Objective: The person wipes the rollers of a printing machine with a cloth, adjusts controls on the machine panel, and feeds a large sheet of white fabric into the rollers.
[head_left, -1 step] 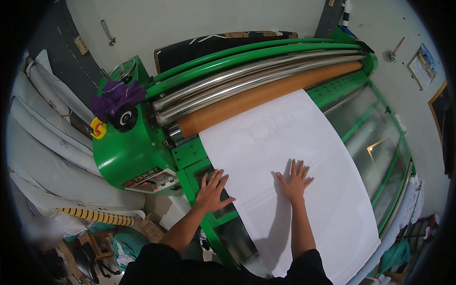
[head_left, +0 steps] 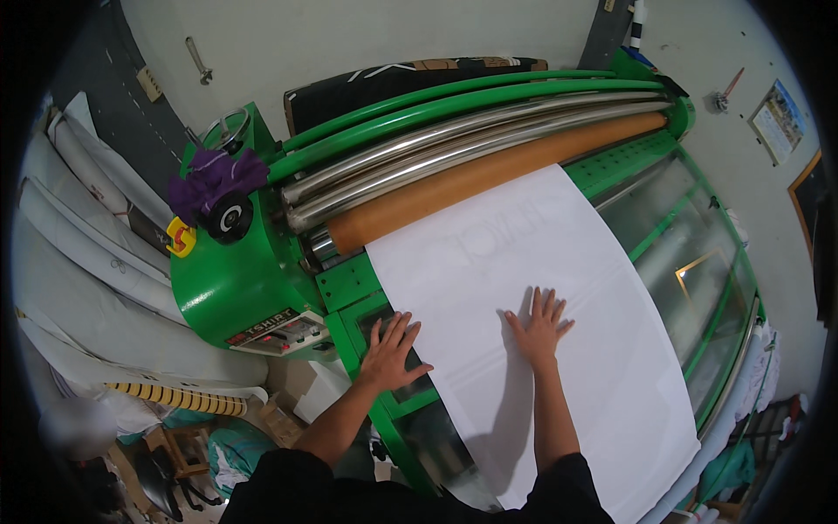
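A wide white sheet (head_left: 594,375) lies over the bed of a green roller machine (head_left: 236,271). Its far edge meets an orange-brown roller (head_left: 489,179), and faint grey marks show through near there. My left hand (head_left: 392,354) rests at the sheet's left edge, fingers spread, partly over the dark panel of the green frame. Further right, my right hand (head_left: 539,332) is spread on or just over the middle of the sheet, holding nothing. Its shadow falls on the sheet to its left.
Shiny metal rollers (head_left: 489,129) run behind the orange-brown one. A purple cloth (head_left: 218,179) hangs over the machine's left end. Large white rolls (head_left: 113,253) lean at the left. On the right, the green frame holds clear panels (head_left: 690,253).
My right hand has shifted slightly away from me and a little to the left. The faint marks on the sheet look slightly displaced to the left. My left hand stays put.
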Demonstrator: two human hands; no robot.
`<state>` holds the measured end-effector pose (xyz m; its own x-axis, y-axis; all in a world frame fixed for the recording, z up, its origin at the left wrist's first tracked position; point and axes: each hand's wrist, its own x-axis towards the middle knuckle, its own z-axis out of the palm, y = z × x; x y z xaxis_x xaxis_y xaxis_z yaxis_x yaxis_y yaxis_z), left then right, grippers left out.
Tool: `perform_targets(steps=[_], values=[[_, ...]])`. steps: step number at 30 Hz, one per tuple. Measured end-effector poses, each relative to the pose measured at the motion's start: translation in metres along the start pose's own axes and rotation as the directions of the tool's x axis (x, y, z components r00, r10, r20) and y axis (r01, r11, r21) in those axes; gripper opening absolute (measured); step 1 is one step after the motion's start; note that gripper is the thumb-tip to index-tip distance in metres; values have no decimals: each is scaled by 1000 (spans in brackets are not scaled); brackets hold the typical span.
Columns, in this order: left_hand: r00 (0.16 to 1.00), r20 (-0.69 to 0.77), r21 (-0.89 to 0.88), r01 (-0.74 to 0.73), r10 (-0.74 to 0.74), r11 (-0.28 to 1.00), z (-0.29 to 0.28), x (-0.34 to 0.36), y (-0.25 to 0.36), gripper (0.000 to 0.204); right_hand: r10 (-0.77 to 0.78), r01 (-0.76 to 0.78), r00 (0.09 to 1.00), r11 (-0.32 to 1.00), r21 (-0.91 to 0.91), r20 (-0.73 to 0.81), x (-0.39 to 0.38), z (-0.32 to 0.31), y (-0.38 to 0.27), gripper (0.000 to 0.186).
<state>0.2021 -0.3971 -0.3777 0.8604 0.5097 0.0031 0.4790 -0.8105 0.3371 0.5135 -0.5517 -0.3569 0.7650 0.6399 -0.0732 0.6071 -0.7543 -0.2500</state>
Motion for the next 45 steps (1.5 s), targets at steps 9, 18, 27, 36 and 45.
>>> perform_targets(steps=[9,18,27,36,45], values=[[999,-13,5,-30,30,1000,-4,2,2,90,-146,145,989,989,-15,-20,96,13,-94,96],[996,-69,-17,-64,63,998,-2,-1,-1,86,-83,83,996,996,-41,18,24,16,-69,94],[963,-253,-159,-141,98,977,8,49,27,75,1,0,1000,997,-73,19,-101,7,-8,96],[984,-153,-52,-103,94,993,52,194,88,82,97,-85,986,992,-91,134,-153,-2,23,96],[984,-74,-15,-161,160,987,52,141,113,90,-44,56,985,996,70,-165,51,3,-2,87]])
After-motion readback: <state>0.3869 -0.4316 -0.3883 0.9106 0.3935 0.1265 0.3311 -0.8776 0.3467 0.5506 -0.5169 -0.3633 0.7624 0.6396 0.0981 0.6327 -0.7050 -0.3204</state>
